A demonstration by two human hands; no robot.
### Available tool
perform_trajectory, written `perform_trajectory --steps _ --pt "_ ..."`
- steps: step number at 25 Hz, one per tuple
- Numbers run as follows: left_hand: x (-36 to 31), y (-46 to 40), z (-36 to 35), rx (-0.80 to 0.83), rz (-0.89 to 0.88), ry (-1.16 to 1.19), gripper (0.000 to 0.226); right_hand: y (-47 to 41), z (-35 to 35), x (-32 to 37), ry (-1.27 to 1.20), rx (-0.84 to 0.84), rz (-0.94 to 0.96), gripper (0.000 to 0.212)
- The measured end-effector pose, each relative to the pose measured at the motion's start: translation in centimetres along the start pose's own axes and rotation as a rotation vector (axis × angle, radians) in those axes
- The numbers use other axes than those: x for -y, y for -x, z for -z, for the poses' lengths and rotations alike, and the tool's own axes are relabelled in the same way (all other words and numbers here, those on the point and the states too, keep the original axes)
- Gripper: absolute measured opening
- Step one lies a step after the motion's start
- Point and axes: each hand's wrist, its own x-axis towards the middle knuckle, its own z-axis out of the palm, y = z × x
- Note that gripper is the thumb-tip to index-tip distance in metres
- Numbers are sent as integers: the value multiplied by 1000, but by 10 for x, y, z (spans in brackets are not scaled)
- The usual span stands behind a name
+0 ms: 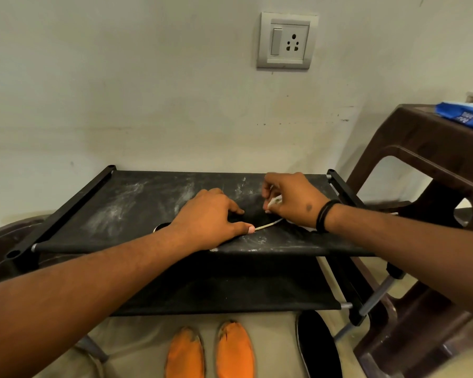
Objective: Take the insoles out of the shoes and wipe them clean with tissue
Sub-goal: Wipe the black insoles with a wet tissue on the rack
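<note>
A dusty black fabric shoe rack (120, 208) stands against a pale wall, and a black insole (253, 214) lies on its top shelf between my hands. My left hand (210, 216) presses its 9 o'clock end flat, fingers closed down; my right hand (290, 200) at 3 o'clock pinches a wad of tissue (274, 202). The insole seems thin, light and floppy, so I'd pin one end and wipe along it.

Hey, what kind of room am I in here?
Probably a corner of a home, by a plain wall. A black fabric shoe rack stands against it, orange insoles lie on the floor, and a wall switch and socket sits above. Brown plastic chairs stand alongside.
</note>
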Motion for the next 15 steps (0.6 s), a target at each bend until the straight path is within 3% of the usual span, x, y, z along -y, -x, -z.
perform_trajectory --steps 2,6,10,15 --pt "1 -2 0 -9 0 6 60 4 -8 6 46 53 88 21" --pt "0 -2 0 -14 -6 3 61 -15 1 -12 102 -96 -79 23" --pt "3 -2 -1 -4 -3 10 61 -3 -16 11 20 41 69 22" --pt "2 -2 -1 -10 1 13 62 -16 -1 -12 132 -68 -125 24"
